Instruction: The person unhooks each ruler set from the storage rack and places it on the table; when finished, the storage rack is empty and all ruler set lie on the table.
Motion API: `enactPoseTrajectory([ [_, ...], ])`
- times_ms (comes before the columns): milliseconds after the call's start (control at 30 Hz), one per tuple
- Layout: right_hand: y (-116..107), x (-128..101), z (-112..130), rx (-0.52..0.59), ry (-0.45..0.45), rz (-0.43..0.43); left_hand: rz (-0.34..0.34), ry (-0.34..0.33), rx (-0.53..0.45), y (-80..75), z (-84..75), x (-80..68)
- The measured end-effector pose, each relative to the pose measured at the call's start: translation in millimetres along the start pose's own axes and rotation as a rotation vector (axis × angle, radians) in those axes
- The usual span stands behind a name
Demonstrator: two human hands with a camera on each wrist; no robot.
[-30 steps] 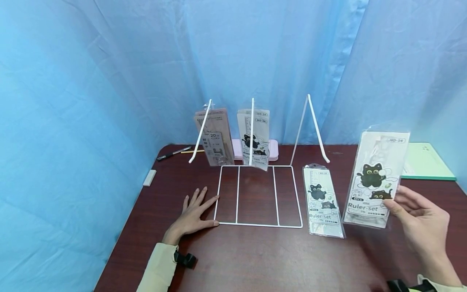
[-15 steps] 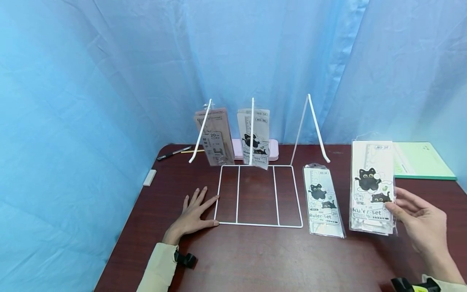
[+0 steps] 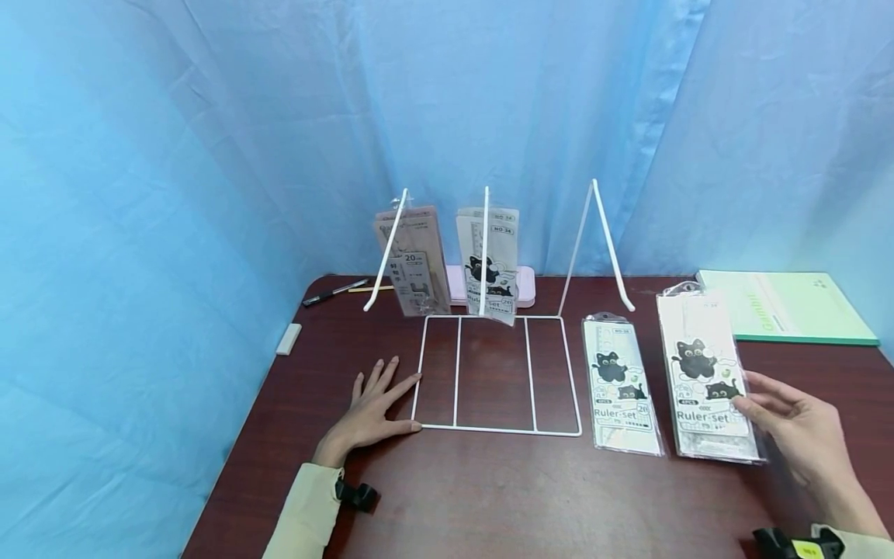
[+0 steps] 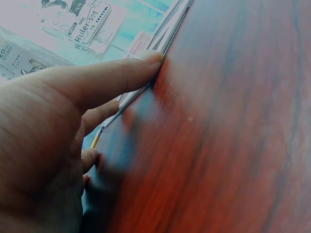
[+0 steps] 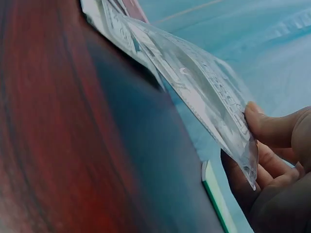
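My left hand (image 3: 373,411) lies spread on the table, thumb and index fingertips on the left side of a white wire display rack's base (image 3: 503,430). In the left wrist view the thumb (image 4: 121,80) presses against the frame. With thumb and fingers, my right hand (image 3: 803,431) pinches the right edge of a clear ruler-set pack (image 3: 698,361) printed with black cats. The right wrist view shows this pack (image 5: 204,92) tilted over the table. Left of it lies a similar ruler-set pack (image 3: 618,380). Another cat pack (image 3: 499,248) hangs on the rack's middle hook.
Pinkish ruler packs (image 3: 422,264) hang on the left hook; the right hook (image 3: 615,248) carries nothing. Behind the rack is a lilac case (image 3: 527,287). A green-edged notebook (image 3: 803,307) lies back right. A pen (image 3: 335,291) and white eraser (image 3: 288,339) lie left.
My right hand has brought the held ruler-set pack left and down, from raised at the right to low beside the lying pack. My left hand has stayed on the rack's base.
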State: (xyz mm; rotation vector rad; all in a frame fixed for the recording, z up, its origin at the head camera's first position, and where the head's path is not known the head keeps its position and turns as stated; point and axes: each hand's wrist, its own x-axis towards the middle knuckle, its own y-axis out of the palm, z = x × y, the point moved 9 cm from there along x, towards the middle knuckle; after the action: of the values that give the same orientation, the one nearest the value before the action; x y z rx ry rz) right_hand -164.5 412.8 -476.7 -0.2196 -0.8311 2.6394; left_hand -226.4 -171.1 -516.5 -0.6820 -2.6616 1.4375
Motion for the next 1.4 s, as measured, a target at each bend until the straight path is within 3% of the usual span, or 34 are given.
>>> enactPoseTrajectory([
  [300, 11, 8, -21, -0.105, 0.064, 0.099, -0.007, 0.012, -0.002, 0.4, 0.4, 0.3],
  [700, 22, 11, -19, -0.183, 0.058, 0.16, -0.015, 0.013, -0.004, 0.8, 0.2, 0.8],
  [900, 25, 11, -13, -0.231, 0.04, 0.167, -0.063, 0.061, -0.03, -1.3, -1.6, -0.8],
  [1400, 25, 12, 7, -0.399, -0.03, 0.124, 0.002, 0.01, 0.009, 1.8, 1.1, 2.0],
])
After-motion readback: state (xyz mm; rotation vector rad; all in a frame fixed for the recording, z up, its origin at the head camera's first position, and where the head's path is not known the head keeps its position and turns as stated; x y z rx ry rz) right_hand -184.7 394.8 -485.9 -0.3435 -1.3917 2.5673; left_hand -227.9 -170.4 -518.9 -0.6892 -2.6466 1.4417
